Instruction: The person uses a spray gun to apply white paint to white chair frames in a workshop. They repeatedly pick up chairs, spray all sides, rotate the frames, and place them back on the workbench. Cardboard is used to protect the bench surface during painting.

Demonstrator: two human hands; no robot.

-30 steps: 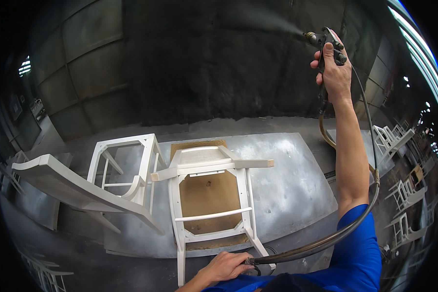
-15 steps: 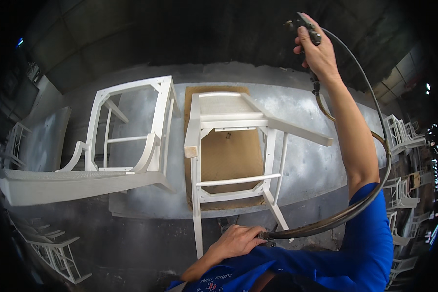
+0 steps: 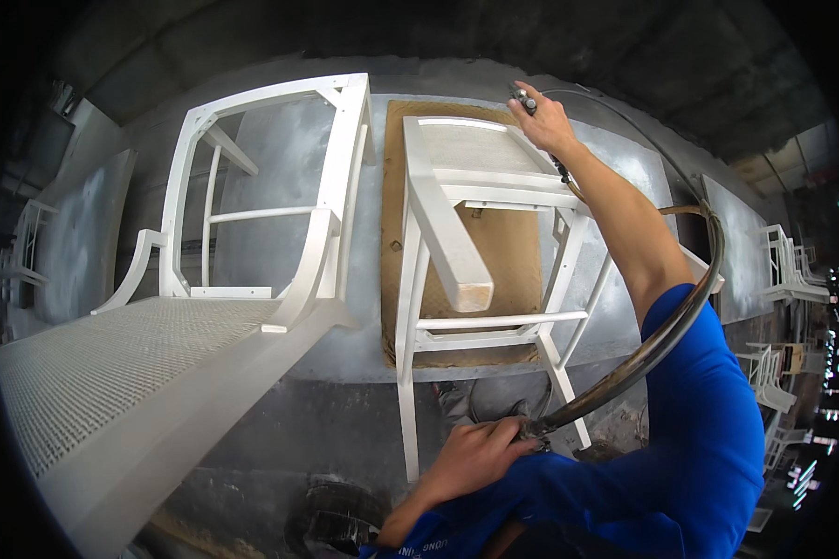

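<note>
A spray gun (image 3: 525, 97) is held in my right hand (image 3: 550, 125), fingers wrapped round it, above the far right corner of a white chair frame (image 3: 449, 244). That chair lies tipped over, with one leg end showing bare wood toward me. Below it is a brown board (image 3: 396, 186). Close to my body, my left hand (image 3: 480, 456) is closed round a dark hose (image 3: 625, 384). The hose loops up past my right arm toward the gun. On the left lies a second white chair (image 3: 337, 140) with a woven panel (image 3: 121, 349).
A pale, paint-dusted panel (image 3: 280, 177) lies beneath the chairs. More white chairs (image 3: 790, 265) stand along the right side, and another (image 3: 28, 247) is at the far left. A dark round object (image 3: 331, 512) sits on the floor near my left forearm.
My right hand has brought the spray gun left and down, closer to the middle chair. The view has shifted, so the left chair looks larger. My left hand keeps its grip on the hose.
</note>
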